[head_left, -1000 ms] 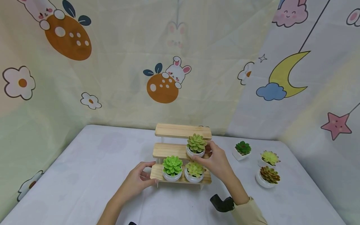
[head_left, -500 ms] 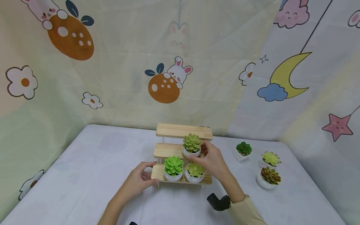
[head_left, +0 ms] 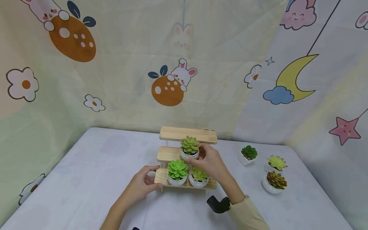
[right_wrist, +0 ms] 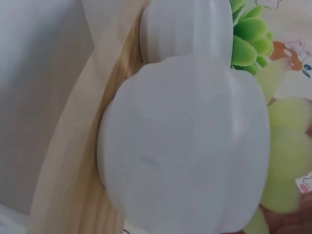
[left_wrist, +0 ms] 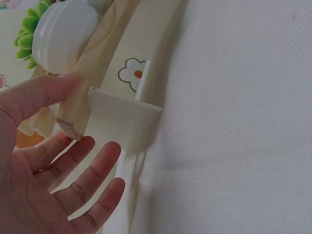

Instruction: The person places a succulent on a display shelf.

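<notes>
My right hand (head_left: 211, 163) holds a potted succulent (head_left: 189, 146) by its white pot at the middle tier of a wooden three-tier display stand (head_left: 188, 134). Whether the pot touches the plank is hidden. On the bottom tier sit a bright green potted succulent (head_left: 177, 169) and a yellow-green potted succulent (head_left: 199, 175), side by side. At that tier's left end my left hand (head_left: 141, 182) pinches the plank (left_wrist: 80, 97), thumb on its front, the lower fingers spread. In the right wrist view a white pot (right_wrist: 187, 141) blocks most of my right hand.
To the right on the white-covered table (head_left: 95, 166) stand a dark green succulent in an angular pot (head_left: 248, 154), a pale yellow-green succulent (head_left: 276, 162) and a brownish succulent (head_left: 274, 181). A printed cloth backdrop (head_left: 126, 80) rises behind the table.
My right hand has moved left along the middle tier, bringing the potted succulent from the right end towards the middle. My left hand has stayed at the stand's bottom left corner.
</notes>
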Demonstrator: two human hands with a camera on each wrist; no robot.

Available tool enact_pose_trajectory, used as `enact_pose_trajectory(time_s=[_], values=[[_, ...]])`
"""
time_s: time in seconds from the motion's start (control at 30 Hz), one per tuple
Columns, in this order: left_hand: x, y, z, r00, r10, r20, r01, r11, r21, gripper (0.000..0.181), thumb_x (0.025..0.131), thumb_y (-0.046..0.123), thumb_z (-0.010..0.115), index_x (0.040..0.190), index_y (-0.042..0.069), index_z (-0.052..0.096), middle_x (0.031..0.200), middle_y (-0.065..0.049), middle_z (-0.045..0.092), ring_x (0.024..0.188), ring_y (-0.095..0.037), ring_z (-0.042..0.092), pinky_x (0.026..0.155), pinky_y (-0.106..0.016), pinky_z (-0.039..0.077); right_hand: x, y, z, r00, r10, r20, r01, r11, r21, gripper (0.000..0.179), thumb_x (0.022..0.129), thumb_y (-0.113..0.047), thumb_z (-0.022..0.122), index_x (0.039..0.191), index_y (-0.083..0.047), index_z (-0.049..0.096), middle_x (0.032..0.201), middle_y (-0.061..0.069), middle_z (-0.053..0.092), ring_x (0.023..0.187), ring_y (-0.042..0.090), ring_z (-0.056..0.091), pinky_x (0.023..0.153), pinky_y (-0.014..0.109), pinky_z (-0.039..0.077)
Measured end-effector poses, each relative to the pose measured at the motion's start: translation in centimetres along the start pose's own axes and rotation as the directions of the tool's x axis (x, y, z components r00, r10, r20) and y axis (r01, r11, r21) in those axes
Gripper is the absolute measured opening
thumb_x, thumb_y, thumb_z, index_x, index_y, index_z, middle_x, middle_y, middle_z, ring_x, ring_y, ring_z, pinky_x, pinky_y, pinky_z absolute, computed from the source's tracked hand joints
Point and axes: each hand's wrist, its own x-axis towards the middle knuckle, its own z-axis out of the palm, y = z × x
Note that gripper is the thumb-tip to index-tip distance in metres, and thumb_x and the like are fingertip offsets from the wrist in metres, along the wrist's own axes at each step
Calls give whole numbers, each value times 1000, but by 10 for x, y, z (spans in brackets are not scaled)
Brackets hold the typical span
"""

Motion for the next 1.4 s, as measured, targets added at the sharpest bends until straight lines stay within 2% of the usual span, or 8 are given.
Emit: enact_pose_trajectory(time_s=[0.47,0.77,1.23,1.4], values=[[-1,1,1,1000,-9,-20,9,1000,-6,61,72,24,80,127,17,55,125,-5,53,86,-12,59,66,-29,47,6,-15,4,995,-49,82,51,998,-21,41,76,-37,75,101,-10,58,78,4,52,71,15,45,59,27,37],[0,-1,2,1000,12,-4,-12,1000,6,61,73,25,79,127,15,54,127,-9,52,87,-15,59,68,-27,49,7,-19,8,993,-53,109,54,998,-12,45,79,-39,73,110,-9,59,85,2,57,77,15,49,66,27,43],[-1,0,2,1000,1,-12,-1,1000,5,61,72,25,79,127,17,54,127,-7,52,88,-15,58,67,-28,48,8,-24,14,993,-41,109,43,999,-18,46,80,-40,71,111,-9,57,81,4,52,74,17,45,61,27,38],[-1,1,2,1000,6,-11,-6,1000,4,61,73,24,79,127,16,54,127,-8,51,87,-15,58,68,-27,48,8,-25,15,994,-28,106,31,999,-30,46,79,-42,72,105,-8,57,78,4,51,71,17,45,58,27,37]])
